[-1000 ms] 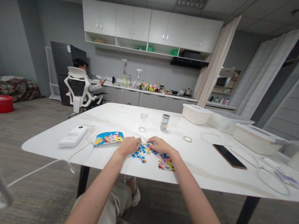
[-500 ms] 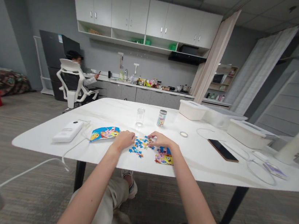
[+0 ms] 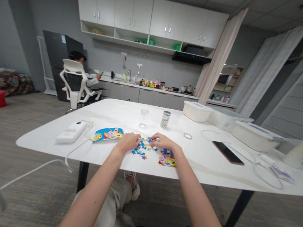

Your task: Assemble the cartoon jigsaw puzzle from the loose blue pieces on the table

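Observation:
Both my hands are on the white marble table (image 3: 203, 165), over a loose heap of small blue and yellow jigsaw pieces (image 3: 141, 148). My left hand (image 3: 128, 143) rests curled at the heap's left edge. My right hand (image 3: 163, 142) reaches in from the right, its fingertips on the pieces near the top of the heap. The picture is too small to show whether either hand holds a piece. To the left lies a bright printed puzzle card (image 3: 108, 134). A partly assembled or printed cartoon picture (image 3: 168, 157) lies just below my right hand.
A clear glass (image 3: 143, 118), a small cylindrical tin (image 3: 165, 119), a white power bank with cable (image 3: 71, 131), a black phone (image 3: 228, 153) and white lidded boxes (image 3: 255, 136) stand on the table. A seated person (image 3: 74, 81) uses a phone by the kitchen counter.
The head view has shifted, so the room sits higher and further left than a second ago. My hands have drawn slightly closer together over the pieces.

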{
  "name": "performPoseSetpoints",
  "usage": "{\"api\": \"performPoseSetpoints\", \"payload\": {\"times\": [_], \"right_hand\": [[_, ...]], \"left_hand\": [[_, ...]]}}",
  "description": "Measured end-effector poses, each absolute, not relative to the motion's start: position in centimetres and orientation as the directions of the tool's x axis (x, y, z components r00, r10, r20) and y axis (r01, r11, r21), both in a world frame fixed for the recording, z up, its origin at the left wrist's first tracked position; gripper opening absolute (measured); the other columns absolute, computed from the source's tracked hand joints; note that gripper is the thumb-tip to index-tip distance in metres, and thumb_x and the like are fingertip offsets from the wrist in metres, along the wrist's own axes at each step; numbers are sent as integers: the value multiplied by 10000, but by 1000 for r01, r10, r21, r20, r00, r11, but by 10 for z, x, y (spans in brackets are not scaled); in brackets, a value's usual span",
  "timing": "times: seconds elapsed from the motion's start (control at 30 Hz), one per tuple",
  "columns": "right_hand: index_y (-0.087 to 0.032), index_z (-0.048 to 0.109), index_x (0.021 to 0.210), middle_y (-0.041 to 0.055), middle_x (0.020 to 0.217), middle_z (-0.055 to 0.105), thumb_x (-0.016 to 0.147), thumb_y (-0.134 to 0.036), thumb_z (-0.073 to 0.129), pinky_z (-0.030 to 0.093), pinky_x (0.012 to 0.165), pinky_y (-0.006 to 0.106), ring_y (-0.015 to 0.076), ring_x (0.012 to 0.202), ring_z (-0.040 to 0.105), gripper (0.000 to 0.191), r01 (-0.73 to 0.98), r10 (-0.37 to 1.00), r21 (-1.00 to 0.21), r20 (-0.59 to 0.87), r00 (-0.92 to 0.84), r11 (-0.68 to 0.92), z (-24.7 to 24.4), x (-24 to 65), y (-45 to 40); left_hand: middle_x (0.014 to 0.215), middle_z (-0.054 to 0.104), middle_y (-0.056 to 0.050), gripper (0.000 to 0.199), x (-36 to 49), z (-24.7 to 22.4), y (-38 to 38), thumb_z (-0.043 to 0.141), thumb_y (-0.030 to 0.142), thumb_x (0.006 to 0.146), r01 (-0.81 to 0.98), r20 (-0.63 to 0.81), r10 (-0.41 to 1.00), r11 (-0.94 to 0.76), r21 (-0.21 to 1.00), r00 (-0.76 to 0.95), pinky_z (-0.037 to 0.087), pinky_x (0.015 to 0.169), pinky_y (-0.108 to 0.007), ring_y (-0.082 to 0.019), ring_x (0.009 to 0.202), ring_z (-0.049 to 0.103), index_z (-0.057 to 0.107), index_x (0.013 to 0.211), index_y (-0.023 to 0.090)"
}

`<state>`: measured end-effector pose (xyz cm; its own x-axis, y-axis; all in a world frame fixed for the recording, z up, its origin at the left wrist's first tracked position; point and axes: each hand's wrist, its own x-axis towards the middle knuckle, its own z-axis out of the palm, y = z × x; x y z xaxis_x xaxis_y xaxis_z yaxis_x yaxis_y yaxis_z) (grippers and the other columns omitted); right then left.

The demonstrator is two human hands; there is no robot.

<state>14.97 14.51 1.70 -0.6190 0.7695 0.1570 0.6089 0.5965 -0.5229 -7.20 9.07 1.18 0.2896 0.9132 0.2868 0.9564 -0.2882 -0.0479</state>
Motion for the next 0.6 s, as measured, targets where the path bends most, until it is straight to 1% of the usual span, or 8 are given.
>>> {"api": "performPoseSetpoints", "payload": {"times": [0.1, 0.17, 0.23, 0.37, 0.47, 0.6], "right_hand": [[-171, 700, 1109, 109, 1207, 629, 635, -338, 813, 422, 1018, 370, 254, 1122, 583, 515, 581, 729, -526, 117, -675, 621, 20, 154, 144], [-170, 704, 1095, 108, 1208, 626, 614, -296, 827, 414, 1028, 374, 254, 1131, 576, 511, 573, 722, -531, 112, -683, 625, 20, 155, 145], [-165, 706, 1079, 107, 1181, 636, 646, -264, 807, 424, 1016, 370, 241, 1108, 586, 456, 569, 731, -548, 121, -671, 613, 19, 155, 146], [-162, 716, 1033, 92, 1098, 662, 709, -227, 756, 473, 940, 345, 212, 1035, 612, 332, 555, 751, -578, 163, -640, 599, 13, 153, 149], [-156, 727, 986, 77, 1031, 673, 733, -174, 717, 494, 888, 321, 190, 974, 627, 253, 560, 761, -570, 197, -618, 602, 9, 150, 152], [-157, 736, 961, 69, 994, 678, 733, -133, 690, 505, 852, 309, 179, 921, 636, 234, 564, 763, -561, 207, -613, 606, 9, 148, 153]], "left_hand": [[1000, 726, -120, 402, -74, 14, 89, 376, 379, 934, 954, 296, 911, -300, -7, 288, 470, 826, -321, -249, 967, 667, 687, 1109, 194], [995, 729, -125, 448, -75, 15, 87, 424, 489, 906, 950, 281, 914, -311, 24, 292, 471, 836, -323, -262, 978, 666, 701, 1095, 192], [993, 731, -132, 489, -76, 16, 86, 468, 554, 869, 947, 259, 917, -321, 32, 302, 473, 841, -329, -275, 983, 665, 712, 1086, 190], [1013, 730, -123, 466, -76, 15, 87, 517, 541, 846, 945, 250, 917, -327, 28, 310, 471, 852, -327, -274, 990, 665, 706, 1116, 211], [1005, 729, -122, 445, -74, 14, 88, 507, 515, 861, 945, 251, 916, -327, 15, 313, 474, 848, -325, -272, 983, 666, 700, 1128, 217], [979, 728, -123, 398, -71, 14, 87, 487, 456, 885, 942, 256, 910, -337, -4, 327, 477, 830, -326, -268, 963, 670, 699, 1116, 210]]}}
